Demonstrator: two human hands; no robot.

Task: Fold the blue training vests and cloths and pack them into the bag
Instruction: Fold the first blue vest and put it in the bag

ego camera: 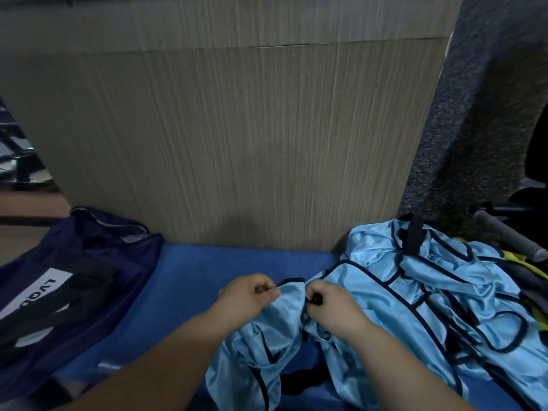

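Far left, on the blue mat (207,262): navy bag (74,277), slack, mouth open, well apart from the work. Centre: left hand (249,295), fingers curled, pinching the top edge of one light-blue vest (267,336). Just beside it: right hand (332,304), pinching the dark-trimmed edge of the same vest. Hangs crumpled below both hands. Right: pile of vests (430,292), unfolded and tangled. Looks like the opening of a fold, with one vest being straightened. Next probably calls for drawing the hands apart to spread the edge flat, doubling over, then reaching left to the bag.
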